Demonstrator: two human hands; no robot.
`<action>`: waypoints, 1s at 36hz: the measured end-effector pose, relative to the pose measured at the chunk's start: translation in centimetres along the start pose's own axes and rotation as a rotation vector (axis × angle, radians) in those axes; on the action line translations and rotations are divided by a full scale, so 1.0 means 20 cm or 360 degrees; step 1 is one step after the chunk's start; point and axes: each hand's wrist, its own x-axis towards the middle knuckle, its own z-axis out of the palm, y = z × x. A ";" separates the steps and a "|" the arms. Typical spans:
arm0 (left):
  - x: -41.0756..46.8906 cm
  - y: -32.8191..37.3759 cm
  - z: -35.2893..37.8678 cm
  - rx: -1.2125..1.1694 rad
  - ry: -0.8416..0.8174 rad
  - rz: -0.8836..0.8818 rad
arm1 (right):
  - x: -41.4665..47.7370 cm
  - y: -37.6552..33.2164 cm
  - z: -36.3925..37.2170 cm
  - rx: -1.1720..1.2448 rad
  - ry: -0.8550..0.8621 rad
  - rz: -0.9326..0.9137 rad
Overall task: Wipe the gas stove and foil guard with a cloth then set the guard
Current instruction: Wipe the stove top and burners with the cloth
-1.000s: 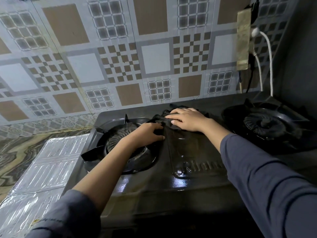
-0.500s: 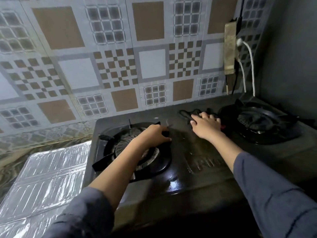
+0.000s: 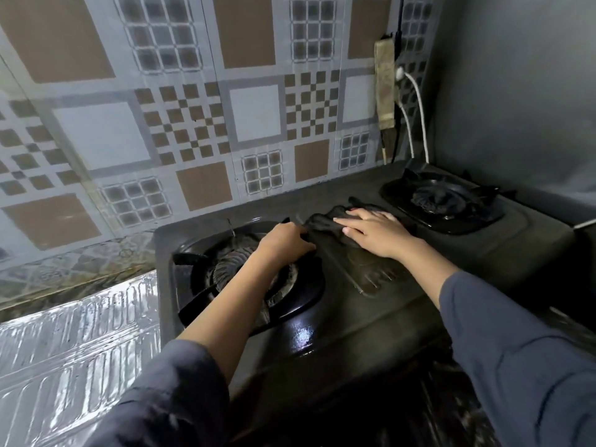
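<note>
- Presently at frame centre: right hand [image 3: 375,232] flat, fingers together, pressing dark cloth [image 3: 325,224] onto gas stove [image 3: 371,317] between burners.
- Left hand [image 3: 285,241] curled over left burner [image 3: 254,279] rim, fingertips pinching the cloth's left edge.
- Foil guard [image 3: 74,350] flat on counter, lower left, beside stove.

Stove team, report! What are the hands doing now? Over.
Right hand flat on dark cloth, mid-stove. Left hand grips cloth edge. Foil guard flat, left of stove, not set. Nothing blocking.
</note>
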 end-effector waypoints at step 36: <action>-0.01 0.03 -0.01 0.0006 -0.0048 -0.0127 | -0.16 -0.12 0.03 -0.0004 -0.0003 -0.0097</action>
